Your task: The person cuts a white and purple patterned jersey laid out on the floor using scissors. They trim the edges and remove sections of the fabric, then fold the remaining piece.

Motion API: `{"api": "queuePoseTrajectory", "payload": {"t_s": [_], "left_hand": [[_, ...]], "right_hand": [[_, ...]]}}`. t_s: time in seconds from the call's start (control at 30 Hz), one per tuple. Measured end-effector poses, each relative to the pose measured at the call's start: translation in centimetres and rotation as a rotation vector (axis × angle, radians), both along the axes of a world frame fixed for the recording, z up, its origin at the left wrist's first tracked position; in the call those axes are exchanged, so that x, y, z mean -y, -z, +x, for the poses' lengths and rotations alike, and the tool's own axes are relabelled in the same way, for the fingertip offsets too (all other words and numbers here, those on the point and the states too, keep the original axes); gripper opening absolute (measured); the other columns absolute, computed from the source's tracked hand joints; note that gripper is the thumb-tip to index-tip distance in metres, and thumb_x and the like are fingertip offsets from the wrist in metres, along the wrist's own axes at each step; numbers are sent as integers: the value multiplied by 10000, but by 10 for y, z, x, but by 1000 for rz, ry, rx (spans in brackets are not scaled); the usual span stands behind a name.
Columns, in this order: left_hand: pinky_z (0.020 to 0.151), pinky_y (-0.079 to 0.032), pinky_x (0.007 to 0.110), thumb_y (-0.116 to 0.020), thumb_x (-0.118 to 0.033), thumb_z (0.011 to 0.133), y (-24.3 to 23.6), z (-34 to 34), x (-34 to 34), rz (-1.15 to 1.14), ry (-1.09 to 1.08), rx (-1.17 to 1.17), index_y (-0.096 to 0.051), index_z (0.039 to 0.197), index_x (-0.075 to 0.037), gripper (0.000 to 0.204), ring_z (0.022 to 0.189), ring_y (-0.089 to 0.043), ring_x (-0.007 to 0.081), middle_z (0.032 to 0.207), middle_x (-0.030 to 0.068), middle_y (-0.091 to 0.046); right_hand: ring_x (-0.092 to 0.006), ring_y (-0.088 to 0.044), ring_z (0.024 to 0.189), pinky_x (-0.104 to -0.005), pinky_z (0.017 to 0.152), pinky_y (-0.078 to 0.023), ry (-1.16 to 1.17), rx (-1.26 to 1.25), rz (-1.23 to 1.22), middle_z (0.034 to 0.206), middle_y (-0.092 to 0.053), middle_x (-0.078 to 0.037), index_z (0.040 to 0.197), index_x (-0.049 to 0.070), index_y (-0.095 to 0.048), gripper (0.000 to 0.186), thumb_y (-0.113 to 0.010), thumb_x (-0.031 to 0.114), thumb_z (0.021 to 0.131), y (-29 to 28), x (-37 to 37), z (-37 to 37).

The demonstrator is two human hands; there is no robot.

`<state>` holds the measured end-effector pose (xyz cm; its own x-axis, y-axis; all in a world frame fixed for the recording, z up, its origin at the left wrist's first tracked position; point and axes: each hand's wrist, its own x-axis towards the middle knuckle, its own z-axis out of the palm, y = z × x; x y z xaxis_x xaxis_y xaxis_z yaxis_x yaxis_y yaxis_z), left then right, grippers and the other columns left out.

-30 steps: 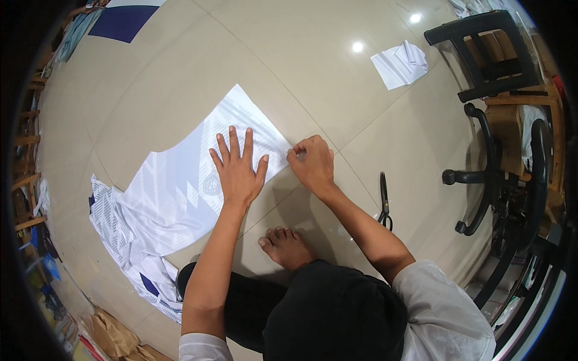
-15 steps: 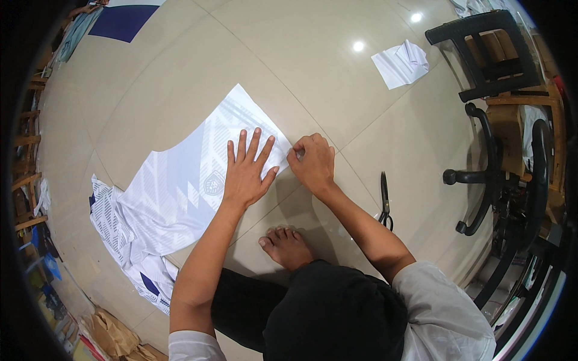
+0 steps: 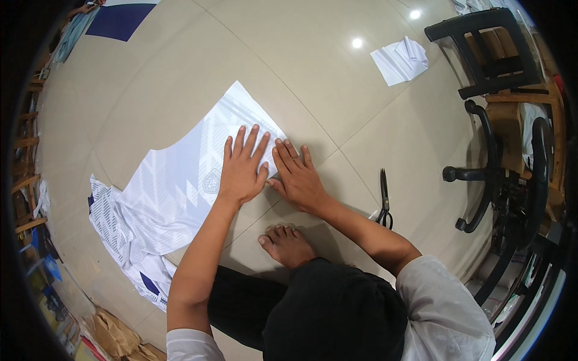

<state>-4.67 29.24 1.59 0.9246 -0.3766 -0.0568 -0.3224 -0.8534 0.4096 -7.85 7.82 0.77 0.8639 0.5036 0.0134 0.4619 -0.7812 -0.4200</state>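
Note:
A white patterned fabric panel (image 3: pixel 174 186) with grey stripes and a printed crest lies spread on the tiled floor. My left hand (image 3: pixel 242 168) rests flat on its right part, fingers spread. Beside it, my right hand (image 3: pixel 298 177) lies over the panel's right edge with the fingers stretched out, holding nothing. At the lower left the panel runs into bunched patterned cloth (image 3: pixel 129 240) with dark blue patches. Black-handled scissors (image 3: pixel 384 201) lie on the floor to the right of my right forearm.
A folded white cloth (image 3: pixel 400 61) lies at the far right. Along the right side stand a black stool (image 3: pixel 481 54) and a black chair base (image 3: pixel 481 174). Dark blue fabric (image 3: pixel 120 21) lies far left, near another person's hand. Brown paper (image 3: pixel 114 334) is at the lower left.
My right hand has opened from a pinch at the panel's right edge and moved slightly left, flattening onto it. My left hand stays flat, shifted only slightly.

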Motion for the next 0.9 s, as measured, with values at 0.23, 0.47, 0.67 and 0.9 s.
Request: {"api": "queuePoseTrajectory", "payload": {"t_s": [0.23, 0.47, 0.67, 0.9], "left_hand": [[1364, -186, 599, -587, -309, 1094, 12, 42, -18, 4, -232, 152, -434, 1698, -52, 673, 1665, -271, 454, 1777, 235, -360], [1353, -206, 617, -609, -333, 1088, 13, 56, -14, 14, -302, 197, -477, 1651, -17, 660, 1658, -280, 460, 1748, 247, -398], [1351, -198, 632, -600, -347, 1098, 13, 49, -13, 39, -352, 160, -449, 1667, -14, 676, 1665, -267, 460, 1757, 249, -382], [1354, -175, 642, -574, -370, 1117, 19, 47, -16, 24, -365, 147, -396, 1695, -5, 706, 1684, -225, 460, 1779, 262, -338]], "right_hand": [[-380, -284, 1685, -659, 1351, -138, -17, -11, 9, 1783, -351, -238, 1658, -55, -421, 792, -635, 454, 1090, 0, 2, 0], [-378, -292, 1681, -661, 1348, -159, -10, -9, 36, 1781, -360, -225, 1662, -41, -418, 785, -678, 407, 1072, 1, 1, 0], [-378, -286, 1683, -660, 1346, -167, -11, -23, 21, 1784, -354, -224, 1663, -40, -415, 790, -683, 402, 1066, -3, 2, 2], [-378, -282, 1685, -653, 1349, -157, -9, -6, 31, 1784, -355, -225, 1662, -44, -416, 802, -701, 395, 1054, -3, 2, 1]]}}
